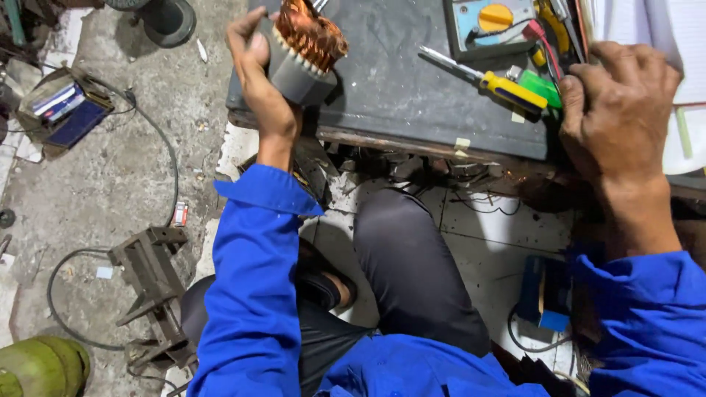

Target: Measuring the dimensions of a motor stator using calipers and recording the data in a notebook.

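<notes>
One motor stator [305,55], grey core with copper windings, sits gripped in my left hand [257,81] above the workbench's [397,95] near-left corner. My right hand [618,110], loosely curled, holds nothing and rests by the yellow-handled screwdriver [507,90] near its right edge.

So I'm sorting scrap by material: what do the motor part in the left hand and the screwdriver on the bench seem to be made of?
Motor part: shiny reddish wire coils look like copper; the dull grey slotted core looks like stacked steel, though that's uncertain. It is held in the left hand.
Screwdriver: bright silvery shaft, likely steel; glossy yellow handle with a dark band looks plastic.
</notes>
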